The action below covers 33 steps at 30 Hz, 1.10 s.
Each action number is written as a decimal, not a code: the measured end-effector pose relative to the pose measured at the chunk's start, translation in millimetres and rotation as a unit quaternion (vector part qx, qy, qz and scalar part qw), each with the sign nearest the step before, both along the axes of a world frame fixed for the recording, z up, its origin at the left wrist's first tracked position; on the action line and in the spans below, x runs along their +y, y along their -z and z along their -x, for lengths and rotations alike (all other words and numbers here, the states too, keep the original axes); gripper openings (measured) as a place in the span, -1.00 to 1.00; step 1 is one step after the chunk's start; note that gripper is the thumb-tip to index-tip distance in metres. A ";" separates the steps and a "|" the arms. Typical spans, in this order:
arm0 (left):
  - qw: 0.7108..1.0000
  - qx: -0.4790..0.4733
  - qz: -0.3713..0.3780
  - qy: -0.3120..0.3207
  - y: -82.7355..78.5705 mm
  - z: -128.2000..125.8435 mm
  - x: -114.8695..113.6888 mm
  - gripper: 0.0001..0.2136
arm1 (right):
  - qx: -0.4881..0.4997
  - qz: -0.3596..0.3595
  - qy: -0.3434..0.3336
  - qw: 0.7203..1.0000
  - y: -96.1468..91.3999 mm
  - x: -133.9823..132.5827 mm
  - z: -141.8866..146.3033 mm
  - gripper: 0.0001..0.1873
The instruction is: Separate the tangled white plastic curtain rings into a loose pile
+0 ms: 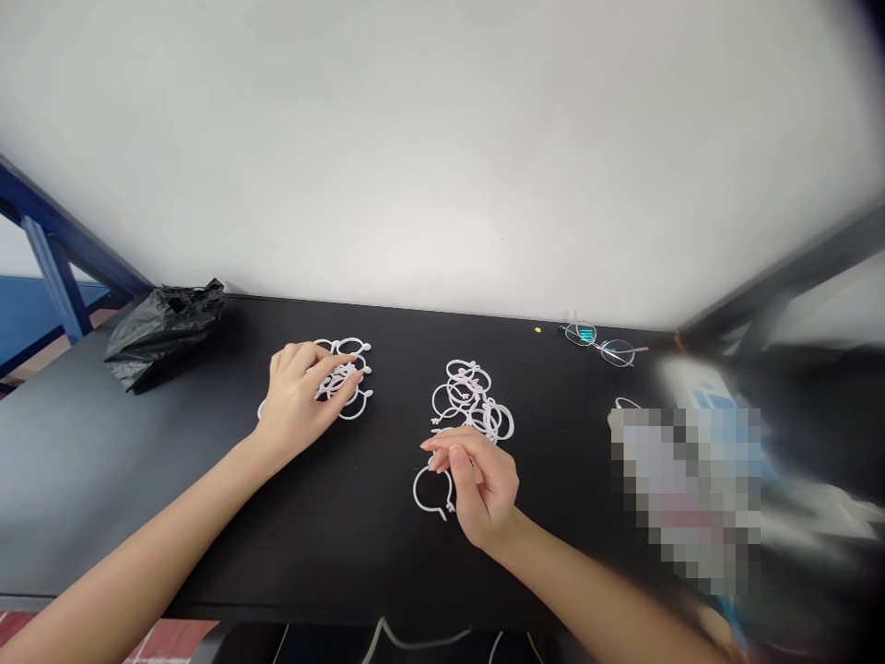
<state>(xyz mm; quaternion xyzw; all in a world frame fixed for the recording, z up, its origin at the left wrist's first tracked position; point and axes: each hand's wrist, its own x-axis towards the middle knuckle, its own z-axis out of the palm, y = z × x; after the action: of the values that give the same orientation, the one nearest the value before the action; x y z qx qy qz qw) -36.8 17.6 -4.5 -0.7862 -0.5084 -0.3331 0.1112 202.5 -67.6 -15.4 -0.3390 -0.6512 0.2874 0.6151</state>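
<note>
My left hand (297,397) lies over a tangled pile of white plastic rings with small hooked clasps (356,406), its fingers covering the middle of the pile. A second pile of these rings (466,392) sits near the table's centre. My right hand (477,484) is curled at that pile's near edge, its fingertips close to the rings. A single ring (415,489) lies on the table to the left of my right hand, and part of it is hidden under the hand. I cannot tell whether either hand grips a ring.
The black table (89,461) stands against a white wall (442,157). A crumpled black plastic bag (162,337) lies at its far left, and a pair of glasses (600,341) at the far right. A pixelated, blurred patch (688,489) hides the right side.
</note>
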 end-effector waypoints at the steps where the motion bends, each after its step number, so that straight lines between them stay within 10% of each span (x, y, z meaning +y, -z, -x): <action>1: 0.999 -0.018 -0.017 0.039 -2.0 -5.1 -5.0 -0.88 | -0.001 -0.002 0.002 1.000 -0.4 0.3 -0.1 -0.71; 7: 0.923 0.028 0.025 0.384 -4.3 -35.7 -39.5 -0.88 | -0.010 -0.003 0.019 1.000 -3.5 1.6 -2.8 -0.71; 10: 0.880 0.078 0.091 0.459 0.8 -45.9 -49.9 -0.78 | -0.015 -0.008 0.024 1.000 -4.0 1.9 -3.3 -0.71; 33: 0.890 -0.071 0.105 0.439 5.2 -43.3 -54.5 -0.92 | -0.047 -0.076 0.068 0.994 -10.4 9.4 -2.6 -0.89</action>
<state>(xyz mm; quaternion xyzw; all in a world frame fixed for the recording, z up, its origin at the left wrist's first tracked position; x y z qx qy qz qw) 6.5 -36.9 -9.7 -0.9108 -0.1499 -0.3473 -0.1656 205.1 -58.3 -5.0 -0.3478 -0.6748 0.1781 0.6260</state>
